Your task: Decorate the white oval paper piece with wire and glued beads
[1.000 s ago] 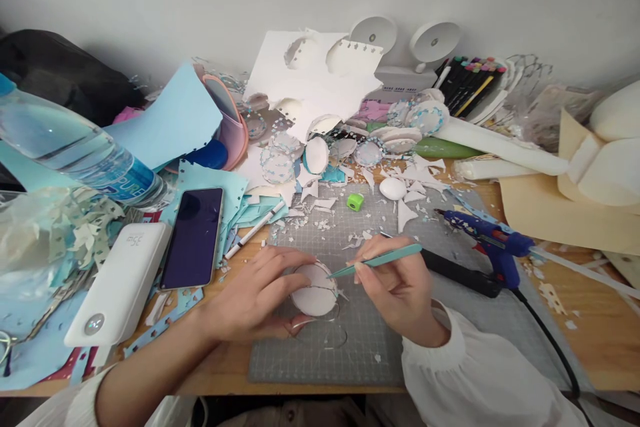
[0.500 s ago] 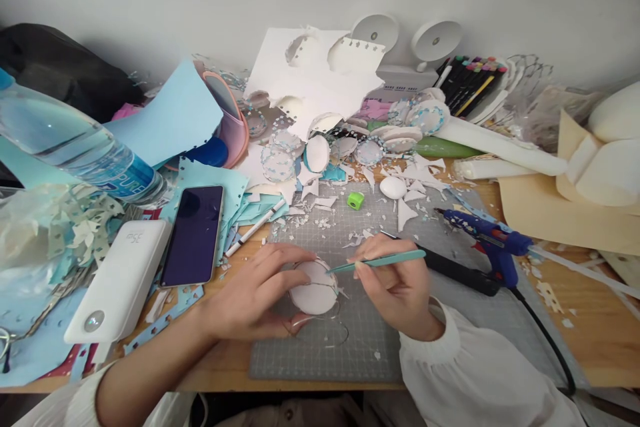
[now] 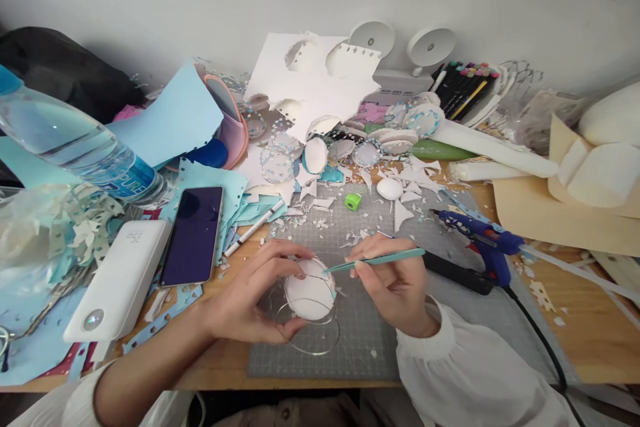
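My left hand is closed around a white round disc with thin wire rings looped about it, lifted a little off the grey cutting mat. My right hand pinches teal tweezers whose tips touch the disc's upper right edge. Both hands sit at the mat's near middle. A white sleeve covers my right wrist.
A black phone and a white power bank lie left of the mat, a water bottle beyond them. A blue glue gun lies at the right. Paper scraps, a green sharpener, markers and foam pieces crowd the back.
My left hand has raised and tilted the disc, so the wire rings now hang in view below it. The tweezers stay at the disc's edge.
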{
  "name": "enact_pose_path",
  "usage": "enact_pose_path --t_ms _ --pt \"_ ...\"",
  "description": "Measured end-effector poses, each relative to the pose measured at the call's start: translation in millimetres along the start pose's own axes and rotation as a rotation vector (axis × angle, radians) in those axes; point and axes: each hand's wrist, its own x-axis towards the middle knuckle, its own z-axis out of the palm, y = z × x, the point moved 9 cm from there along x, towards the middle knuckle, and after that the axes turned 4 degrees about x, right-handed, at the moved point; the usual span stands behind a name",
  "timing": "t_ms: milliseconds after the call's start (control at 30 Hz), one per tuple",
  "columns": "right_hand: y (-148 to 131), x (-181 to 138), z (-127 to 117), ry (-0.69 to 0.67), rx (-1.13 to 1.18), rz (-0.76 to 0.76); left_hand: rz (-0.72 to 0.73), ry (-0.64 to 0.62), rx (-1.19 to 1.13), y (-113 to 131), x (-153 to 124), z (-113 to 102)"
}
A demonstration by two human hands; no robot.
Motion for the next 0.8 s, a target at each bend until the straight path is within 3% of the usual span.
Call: enact_pose_path --t_ms 600,800 --pt "28 -7 -3 0.108 0.261 0.309 -0.001 0.008 -0.051 6 0 0" --pt "46 -9 2 0.107 0.375 0.519 -0.002 -0.003 -0.057 9 1 -1"
